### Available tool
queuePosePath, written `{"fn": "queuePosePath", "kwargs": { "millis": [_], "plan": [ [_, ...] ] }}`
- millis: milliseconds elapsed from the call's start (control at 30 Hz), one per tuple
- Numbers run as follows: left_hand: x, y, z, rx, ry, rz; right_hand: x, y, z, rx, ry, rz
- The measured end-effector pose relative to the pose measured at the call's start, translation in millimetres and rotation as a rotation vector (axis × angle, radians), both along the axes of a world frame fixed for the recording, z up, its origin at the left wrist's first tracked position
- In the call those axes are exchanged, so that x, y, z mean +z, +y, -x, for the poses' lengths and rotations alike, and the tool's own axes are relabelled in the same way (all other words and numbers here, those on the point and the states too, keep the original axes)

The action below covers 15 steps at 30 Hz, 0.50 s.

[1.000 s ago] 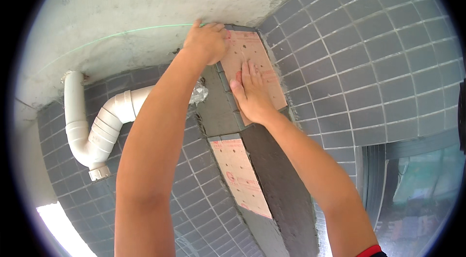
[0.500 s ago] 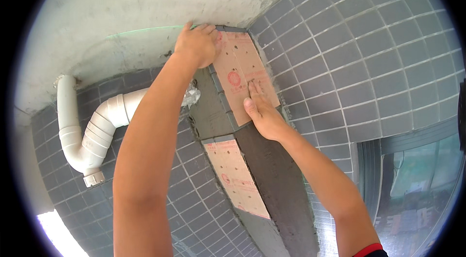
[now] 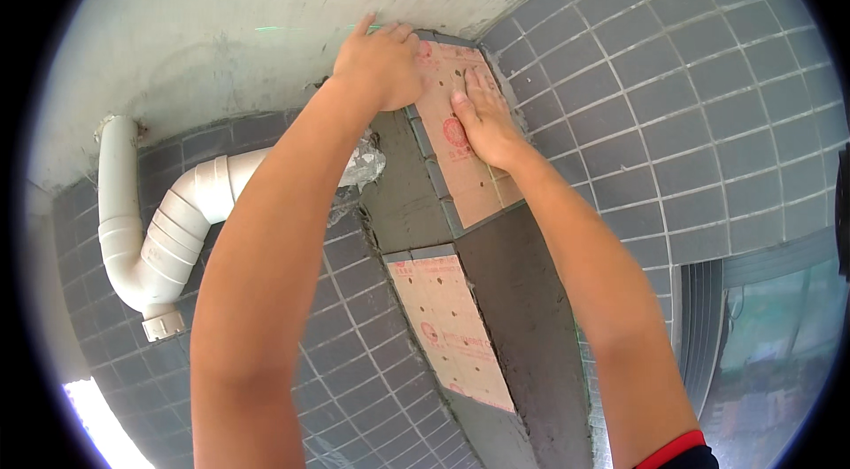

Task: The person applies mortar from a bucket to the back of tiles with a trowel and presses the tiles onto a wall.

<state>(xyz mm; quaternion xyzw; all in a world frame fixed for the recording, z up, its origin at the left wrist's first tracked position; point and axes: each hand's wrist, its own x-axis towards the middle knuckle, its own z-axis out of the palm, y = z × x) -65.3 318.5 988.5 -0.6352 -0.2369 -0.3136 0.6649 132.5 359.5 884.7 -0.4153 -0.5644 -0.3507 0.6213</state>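
A sheet of dark grey mosaic tiles faced with perforated pinkish paper (image 3: 474, 194) is against the mortared column, just below the ceiling. My right hand (image 3: 489, 124) lies flat on the paper in its upper right part, fingers stretched out and pointing up. At the upper left edge of the sheet rests my left hand (image 3: 379, 66), its fingers apart and partly curled over the edge; the fingertips are partly hidden. Grey tile edges show along the sheet's left side. Lower down, a second paper-faced tile sheet (image 3: 452, 327) sits on the column's adjoining left face.
Bare grey mortar (image 3: 522, 301) runs down the column beneath the upper sheet. A white drainpipe with a bend (image 3: 177, 243) projects at left. Tiled wall (image 3: 682, 106) and a window (image 3: 775, 363) are at right. Overhead is the pale ceiling (image 3: 221, 0), marked by a thin green line.
My right hand has slid up the sheet from its lower middle to its upper right part. My left hand stays at the upper left edge. The whole view has shifted slightly.
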Motion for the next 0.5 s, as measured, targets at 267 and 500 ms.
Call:
{"fn": "queuePosePath", "kwargs": {
  "millis": [267, 500],
  "plan": [
    [-84.3, 0.5, -12.2, -0.037, 0.1, 0.159, -3.6, 8.7, -15.2, 0.038, -0.05, -0.034],
    [-80.6, -6.0, -0.9, 0.094, 0.113, 0.11, -7.4, 7.5, -25.4, 0.037, -0.115, -0.115]
  ]
}}
